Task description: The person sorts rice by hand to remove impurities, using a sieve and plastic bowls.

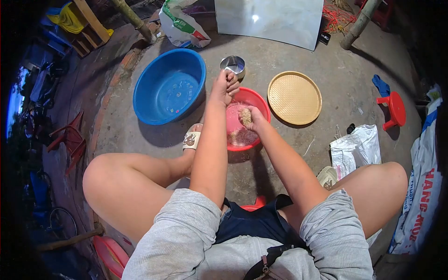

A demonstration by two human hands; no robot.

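Over the red basin (258,99), my right hand (255,119) is cupped, its fingers closed on a tan, grainy clump (245,117) that looks like a handful of grain. Pale bits of similar material lie in the bottom of the basin. My left hand (226,87) is closed in a fist above the basin's far left rim; whether it holds anything is hidden. Just beyond that fist stands a metal pot (240,71), partly covered by it in this view.
A large blue tub (186,105) stands left of the basin, and a round golden tray (295,99) lies to its right. Farther right are a red stool (397,108) and a white sack (357,148). A pale panel (270,21) and a printed bag (183,25) stand at the back.
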